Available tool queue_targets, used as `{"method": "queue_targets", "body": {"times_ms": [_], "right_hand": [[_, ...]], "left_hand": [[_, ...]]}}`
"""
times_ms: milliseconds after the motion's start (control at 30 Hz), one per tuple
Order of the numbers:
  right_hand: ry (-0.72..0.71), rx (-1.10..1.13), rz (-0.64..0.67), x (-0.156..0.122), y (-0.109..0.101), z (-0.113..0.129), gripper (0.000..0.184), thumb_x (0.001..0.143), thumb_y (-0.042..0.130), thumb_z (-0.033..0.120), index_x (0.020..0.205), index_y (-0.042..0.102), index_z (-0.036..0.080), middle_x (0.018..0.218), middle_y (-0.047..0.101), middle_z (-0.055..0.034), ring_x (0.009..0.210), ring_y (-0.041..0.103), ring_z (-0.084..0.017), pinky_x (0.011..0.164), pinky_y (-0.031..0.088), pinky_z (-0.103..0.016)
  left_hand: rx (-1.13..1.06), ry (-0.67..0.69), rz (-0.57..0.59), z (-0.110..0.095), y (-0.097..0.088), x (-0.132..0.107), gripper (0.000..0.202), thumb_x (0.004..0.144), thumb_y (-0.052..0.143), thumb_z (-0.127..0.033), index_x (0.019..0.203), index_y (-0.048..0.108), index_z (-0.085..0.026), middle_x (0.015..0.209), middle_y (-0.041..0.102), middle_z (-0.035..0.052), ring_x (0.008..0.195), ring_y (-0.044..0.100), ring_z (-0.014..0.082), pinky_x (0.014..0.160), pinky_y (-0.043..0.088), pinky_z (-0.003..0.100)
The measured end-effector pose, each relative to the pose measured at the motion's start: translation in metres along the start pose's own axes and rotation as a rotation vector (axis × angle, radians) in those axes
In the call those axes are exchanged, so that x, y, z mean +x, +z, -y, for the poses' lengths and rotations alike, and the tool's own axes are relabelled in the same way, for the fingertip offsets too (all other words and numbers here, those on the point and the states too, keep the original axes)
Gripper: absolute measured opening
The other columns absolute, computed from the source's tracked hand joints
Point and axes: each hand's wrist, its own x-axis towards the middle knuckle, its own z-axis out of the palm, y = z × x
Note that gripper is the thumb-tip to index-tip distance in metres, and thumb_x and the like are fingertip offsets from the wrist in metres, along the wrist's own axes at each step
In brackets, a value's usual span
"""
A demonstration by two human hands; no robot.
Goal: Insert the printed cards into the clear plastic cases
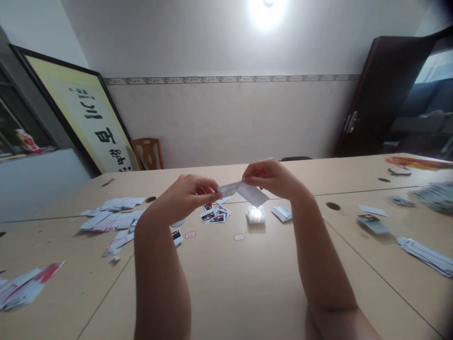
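Observation:
My left hand (193,196) is closed in a pinch on a small clear plastic sleeve (229,189), held above the table. Closed on a white card (253,195) is my right hand (271,178), whose fingertips meet the sleeve's right end. Whether the card's edge is inside the sleeve or only touching it, I cannot tell. Below the hands lie several dark-printed photo cards (215,216) in a loose pile. A clear box-like stack (255,215) stands under the white card, with a small stack of white cards (282,213) to its right.
Piles of white and red paper pieces (111,219) spread at the left. Two red-framed labels lie in front, one a small sticker (239,237). On the right are a clear pack (373,224), a long paper stack (426,255) and many plastic sleeves (435,196). Cable holes (333,206) pierce the table.

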Motion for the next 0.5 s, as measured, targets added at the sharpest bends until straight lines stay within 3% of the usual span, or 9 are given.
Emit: {"method": "queue_targets", "body": {"times_ms": [500], "right_hand": [[0.073,0.180,-0.133,0.0033,0.0070,0.0067,0.010,0.073,0.065,0.021,0.065,0.069,0.018,0.060,0.056,0.0019,0.056,0.047,-0.009,0.054,0.034,-0.028]], "left_hand": [[-0.093,-0.003,-0.041,0.0062,-0.0025,-0.0002,0.031,0.082,0.064,-0.048,0.078,0.073,-0.018,0.069,0.068,0.0037,0.067,0.060,0.0160,0.063,0.043,0.027]]}}
